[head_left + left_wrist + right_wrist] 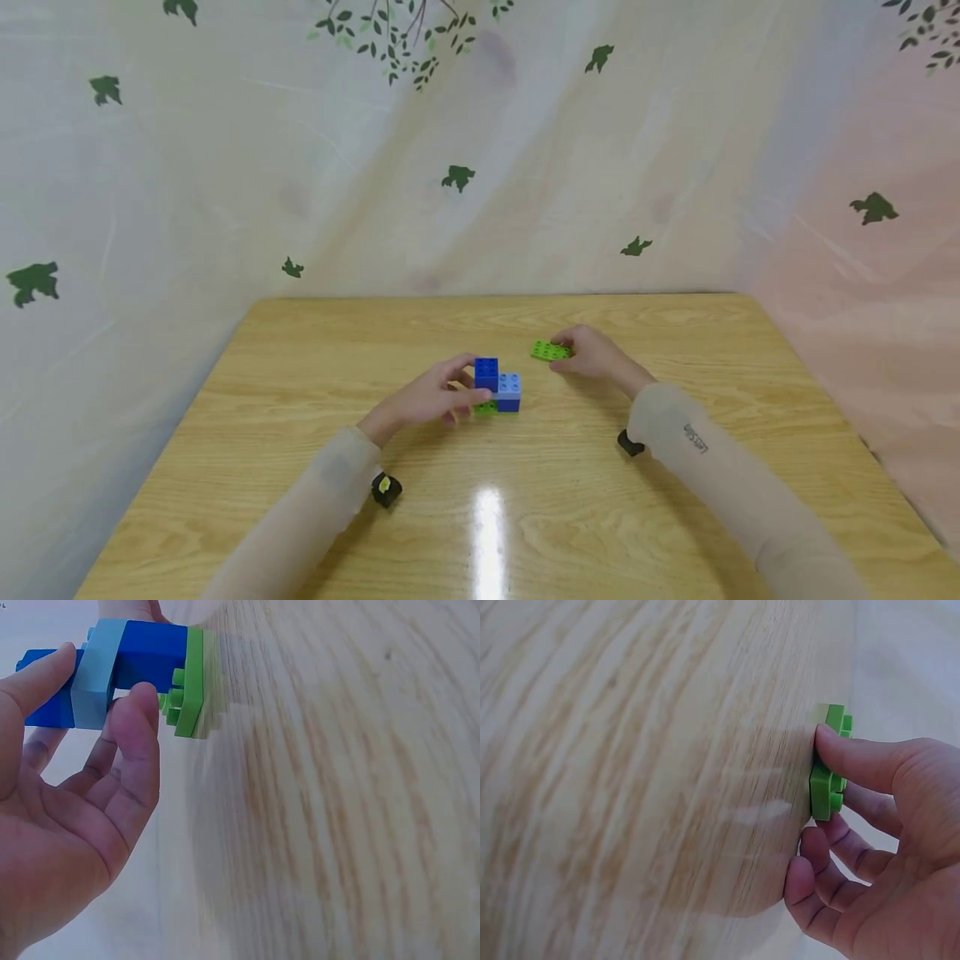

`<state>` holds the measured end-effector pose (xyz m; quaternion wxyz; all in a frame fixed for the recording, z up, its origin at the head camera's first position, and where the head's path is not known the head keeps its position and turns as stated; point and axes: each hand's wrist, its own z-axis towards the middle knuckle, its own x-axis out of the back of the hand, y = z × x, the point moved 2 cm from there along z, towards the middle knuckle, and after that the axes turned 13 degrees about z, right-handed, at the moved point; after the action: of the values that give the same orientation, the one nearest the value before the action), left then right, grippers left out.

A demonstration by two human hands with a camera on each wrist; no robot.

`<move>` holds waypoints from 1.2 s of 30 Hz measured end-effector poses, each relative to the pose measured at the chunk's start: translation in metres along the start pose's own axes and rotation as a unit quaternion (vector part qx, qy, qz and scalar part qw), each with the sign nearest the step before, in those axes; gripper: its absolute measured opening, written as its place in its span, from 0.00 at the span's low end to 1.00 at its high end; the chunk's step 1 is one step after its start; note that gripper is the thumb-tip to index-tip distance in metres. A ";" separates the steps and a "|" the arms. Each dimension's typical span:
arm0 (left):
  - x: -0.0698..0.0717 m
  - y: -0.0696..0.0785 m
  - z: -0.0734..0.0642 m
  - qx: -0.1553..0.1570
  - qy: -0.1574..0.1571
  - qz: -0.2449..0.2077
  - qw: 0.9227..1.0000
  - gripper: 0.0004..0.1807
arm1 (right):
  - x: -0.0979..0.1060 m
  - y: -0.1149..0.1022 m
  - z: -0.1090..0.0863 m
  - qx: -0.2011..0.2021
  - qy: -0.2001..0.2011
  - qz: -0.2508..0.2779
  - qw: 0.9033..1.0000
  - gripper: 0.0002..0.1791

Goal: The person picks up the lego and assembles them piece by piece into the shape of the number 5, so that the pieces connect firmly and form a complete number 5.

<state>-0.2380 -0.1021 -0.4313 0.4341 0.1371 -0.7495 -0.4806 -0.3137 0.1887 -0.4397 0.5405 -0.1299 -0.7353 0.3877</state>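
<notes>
Near the table's middle stands a small stack of toy building bricks. A green base plate (193, 682) lies at its bottom, a dark blue brick (508, 403) sits above, then a light blue brick (509, 383), with another dark blue brick (486, 371) on top at the left. My left hand (420, 397) grips the stack from the left, its thumb (49, 675) against the upper bricks. Farther back and to the right, a separate green plate brick (546, 350) lies with studs up. My right hand (596, 356) pinches its right end between thumb and fingers.
The wooden table (300, 350) reaches back to a pale cloth (525, 225) printed with leaves. A black wrist camera (386, 489) hangs under the left sleeve, and another black camera (631, 443) under the right one. Light reflects off the table's front middle.
</notes>
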 end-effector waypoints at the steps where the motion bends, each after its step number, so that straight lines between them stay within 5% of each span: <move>1: 0.000 0.000 0.000 0.003 0.002 -0.004 1.000 0.31 | 0.000 -0.001 0.000 0.001 0.000 -0.001 1.000 0.26; 15: 0.004 0.001 0.001 -0.013 0.020 -0.003 1.000 0.33 | 0.004 -0.013 -0.007 -0.017 -0.019 0.005 1.000 0.26; 22: 0.011 0.006 -0.001 -0.052 0.070 0.048 0.995 0.34 | 0.010 -0.023 -0.013 -0.047 -0.065 0.135 0.988 0.29; 28: 0.012 0.009 -0.002 -0.063 0.088 0.025 0.994 0.34 | 0.011 -0.041 -0.020 -0.020 -0.089 0.199 0.976 0.30; 36: 0.012 0.012 -0.004 -0.067 0.101 0.016 0.993 0.33 | 0.010 -0.064 -0.029 0.037 -0.100 0.218 0.970 0.29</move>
<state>-0.2393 -0.1064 -0.4142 0.5234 0.1427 -0.6701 -0.5066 -0.2764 0.1645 -0.3841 0.3710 -0.2273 -0.7249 0.5340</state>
